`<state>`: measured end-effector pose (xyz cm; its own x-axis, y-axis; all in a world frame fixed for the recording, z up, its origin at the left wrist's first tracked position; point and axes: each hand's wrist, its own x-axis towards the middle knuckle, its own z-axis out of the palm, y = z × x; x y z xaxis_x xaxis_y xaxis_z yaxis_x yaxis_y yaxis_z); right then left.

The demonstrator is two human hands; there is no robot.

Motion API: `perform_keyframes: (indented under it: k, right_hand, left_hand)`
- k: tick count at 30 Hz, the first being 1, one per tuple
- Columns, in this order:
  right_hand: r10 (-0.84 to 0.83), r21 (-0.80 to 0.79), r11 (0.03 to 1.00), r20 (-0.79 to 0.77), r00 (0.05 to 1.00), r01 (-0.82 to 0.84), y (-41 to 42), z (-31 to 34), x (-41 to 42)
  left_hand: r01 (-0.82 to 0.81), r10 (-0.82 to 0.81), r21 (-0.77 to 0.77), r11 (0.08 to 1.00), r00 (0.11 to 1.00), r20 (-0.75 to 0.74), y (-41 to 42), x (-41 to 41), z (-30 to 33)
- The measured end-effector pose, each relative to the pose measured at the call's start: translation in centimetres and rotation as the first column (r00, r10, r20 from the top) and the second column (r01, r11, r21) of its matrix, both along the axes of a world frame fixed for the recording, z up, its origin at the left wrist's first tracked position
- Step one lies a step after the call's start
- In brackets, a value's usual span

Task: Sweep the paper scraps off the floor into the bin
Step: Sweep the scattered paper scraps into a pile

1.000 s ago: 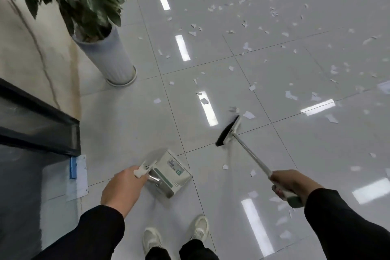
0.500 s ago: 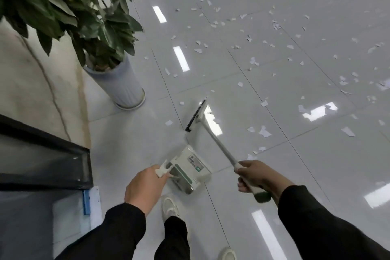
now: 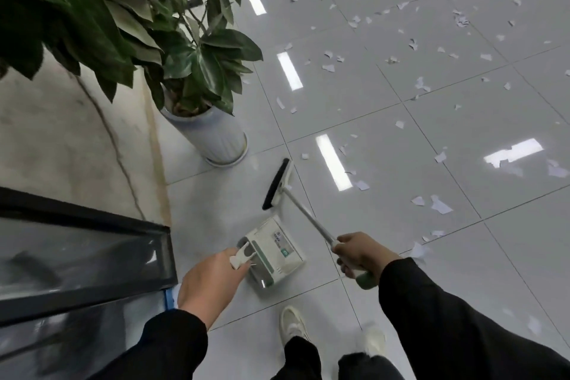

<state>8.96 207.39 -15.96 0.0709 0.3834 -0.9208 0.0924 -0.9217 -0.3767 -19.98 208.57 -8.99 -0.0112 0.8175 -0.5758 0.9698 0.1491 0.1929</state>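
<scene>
Seen from above, looking down at 2 hands over a glossy tiled floor (image 3: 401,148). Left hand (image 3: 212,279), at 7 o'clock of the frame, curled around the white clip-ended handle (image 3: 242,257) of a white-and-green dustpan (image 3: 273,254); fingers themselves hidden beneath the back of the hand. Dustpan just off centre toward 6 o'clock, its contents impossible to make out, its label too small to read. Right hand (image 3: 359,254), at 5 o'clock, clamped around the pale shaft of a hand broom (image 3: 296,200), green butt end poking out below the fist. Broom's dark bristle head (image 3: 275,183) near the tiles at 12 o'clock of the dustpan; contact with the floor cannot be told. Torn white paper scraps (image 3: 438,205) strewn across the tiles from 12 to 4 o'clock, thickest toward 1 o'clock, many blurred into the ceiling-light reflections. Ribbed white planter (image 3: 212,136) at 11 o'clock of the broom head, its leafy plant (image 3: 108,15) cut off by the top and left edges. Dark-framed glass panel (image 3: 83,256) at 8 o'clock, smeared by blur. Black sleeves (image 3: 462,327) run out of frame at the bottom; 2 pale shoes (image 3: 293,322) partly covered by dark trouser legs. No bin in view.
</scene>
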Motion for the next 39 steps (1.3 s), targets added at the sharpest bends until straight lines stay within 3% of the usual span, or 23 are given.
perform_keyframes:
  k: [10, 21, 31, 39]
  right_hand:
    - [-0.228, -0.109, 0.964, 0.126, 0.965, 0.242, -1.0, 0.8, 17.6]
    - [-0.419, -0.164, 0.864, 0.293, 0.86, 0.477, -10.6, 6.1, 37.5]
    - [-0.587, -0.013, 0.792, 0.258, 0.767, 0.61, -9.4, 9.1, 39.2]
    - [-0.465, 0.063, 0.885, 0.152, 0.872, 0.461, 4.3, 7.5, 32.2]
  left_hand:
    - [-0.021, 0.023, -0.033, 0.999, 0.997, 0.074, 8.1, 7.4, -1.7]
    - [0.161, -0.169, 0.062, 0.985, 0.975, 0.146, 15.9, 30.0, -0.4]
    - [0.276, -0.283, 0.069, 0.959, 0.947, 0.153, 19.1, 36.6, -0.2]
    - [0.18, -0.184, 0.043, 0.983, 0.974, 0.136, 26.2, 30.9, -0.4]
